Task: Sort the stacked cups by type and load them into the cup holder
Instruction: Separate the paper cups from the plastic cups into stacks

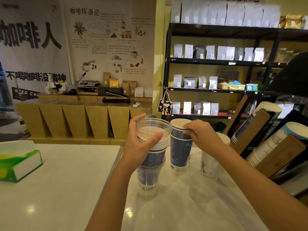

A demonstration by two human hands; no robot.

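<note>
A mixed stack of cups [150,165] stands on the white counter: clear plastic cups around blue paper cups. My left hand [138,144] grips its top, fingers around the clear plastic cup [153,129] at the rim. Right beside it stand nested blue paper cups [180,154]; my right hand [200,132] pinches the rim of the top one. A white paper cup inside a clear cup [208,164] stands further right. The cup holder [260,129] leans at the right edge, with blue paper cups [268,107] in one slot and white paper cups [273,144] in the nearer slot.
A green tissue box [18,162] lies on the counter's left side. A seam [116,157] divides the counter into two tops. Beyond are a wooden back counter [83,100] and a black shelf [216,60] of coffee bags.
</note>
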